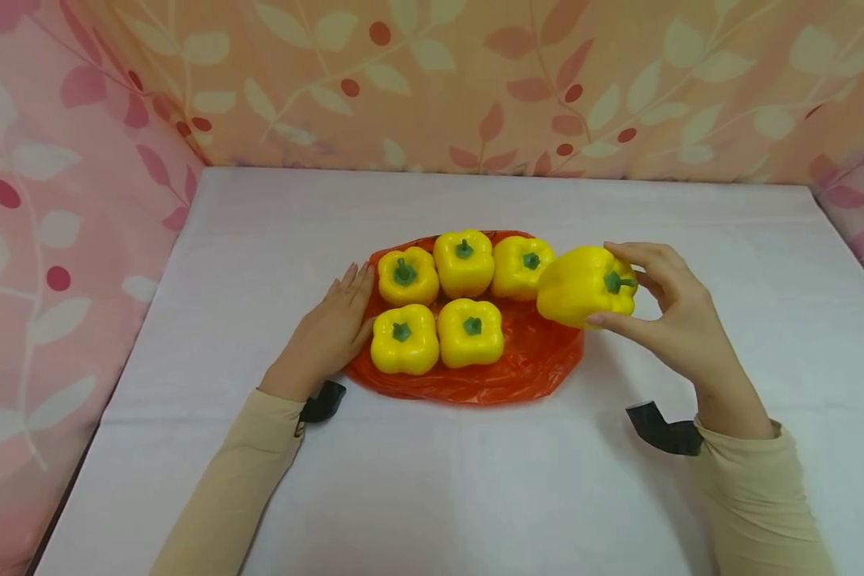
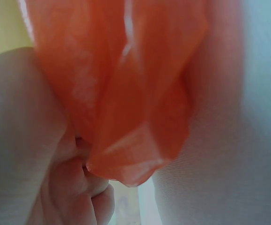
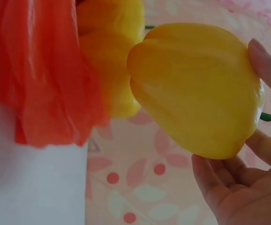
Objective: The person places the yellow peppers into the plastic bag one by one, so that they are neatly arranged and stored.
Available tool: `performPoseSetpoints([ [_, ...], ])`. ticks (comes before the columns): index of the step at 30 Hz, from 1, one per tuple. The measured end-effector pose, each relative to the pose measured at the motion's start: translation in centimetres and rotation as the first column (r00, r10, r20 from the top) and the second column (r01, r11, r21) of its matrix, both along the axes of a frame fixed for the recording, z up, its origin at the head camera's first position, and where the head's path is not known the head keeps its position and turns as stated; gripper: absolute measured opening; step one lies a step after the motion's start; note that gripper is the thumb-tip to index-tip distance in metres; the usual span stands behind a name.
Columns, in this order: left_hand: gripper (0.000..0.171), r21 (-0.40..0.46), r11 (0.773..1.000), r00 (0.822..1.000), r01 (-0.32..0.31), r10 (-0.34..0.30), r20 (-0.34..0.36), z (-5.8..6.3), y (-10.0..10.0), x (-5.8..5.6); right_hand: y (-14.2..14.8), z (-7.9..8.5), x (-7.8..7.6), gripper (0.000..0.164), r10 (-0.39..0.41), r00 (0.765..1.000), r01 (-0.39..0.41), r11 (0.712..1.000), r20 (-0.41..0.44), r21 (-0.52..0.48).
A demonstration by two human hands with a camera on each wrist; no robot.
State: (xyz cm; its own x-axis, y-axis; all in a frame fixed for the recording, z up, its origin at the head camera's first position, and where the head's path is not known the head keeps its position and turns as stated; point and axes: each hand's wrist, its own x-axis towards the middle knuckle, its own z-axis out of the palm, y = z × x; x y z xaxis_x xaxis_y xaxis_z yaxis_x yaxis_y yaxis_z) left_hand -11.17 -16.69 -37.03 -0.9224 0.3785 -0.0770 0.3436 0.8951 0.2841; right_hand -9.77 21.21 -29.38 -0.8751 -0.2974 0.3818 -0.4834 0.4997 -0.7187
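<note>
Tilted on its side, a yellow bell pepper (image 1: 579, 288) with a green stem is pinched between thumb and fingers of my right hand (image 1: 670, 308), at the right end of a red plastic bag (image 1: 526, 352). The right wrist view shows this pepper (image 3: 196, 89) held up off the table. Several more yellow peppers stand upright on the bag, among them a front one (image 1: 470, 333) and a back one (image 1: 464, 264). My left hand (image 1: 331, 332) rests with straight fingers along the bag's left edge, beside the peppers. In the left wrist view a fold of the bag (image 2: 135, 117) hides part of that hand.
A white cloth (image 1: 432, 480) covers the table. Patterned curtains (image 1: 432, 88) rise behind and at the sides. Black wrist mounts (image 1: 666, 432) stick out from both wrists.
</note>
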Motion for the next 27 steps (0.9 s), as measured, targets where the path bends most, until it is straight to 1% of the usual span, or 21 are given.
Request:
performPoseSetpoints([
  [5,0.068,0.002,1.0,1.0,0.001,-0.001,0.001,0.0,0.0,0.1,-1.2,-0.9,0.1,0.07,0.043,0.998,-0.045,0.998,0.049,0.042],
  [13,0.069,-0.003,1.0,1.0,-0.002,0.002,0.001,0.0,0.0,0.1,-1.9,-1.5,0.2,0.07,0.073,0.994,-0.08,0.992,0.076,0.099],
  [17,0.069,-0.005,1.0,1.0,-0.003,0.003,0.0,0.0,0.0,0.1,-2.2,-1.8,0.3,0.069,0.088,0.988,-0.106,0.984,0.127,0.14],
  [21,0.069,-0.006,1.0,1.0,-0.005,0.005,-0.003,-0.1,0.0,0.2,-2.6,-2.3,0.2,0.066,0.096,0.981,-0.128,0.974,0.17,0.188],
  [27,0.069,-0.007,1.0,1.0,-0.005,0.005,-0.006,0.0,0.0,0.2,-3.1,-2.9,0.0,0.066,0.087,0.975,-0.134,0.965,0.206,0.224],
])
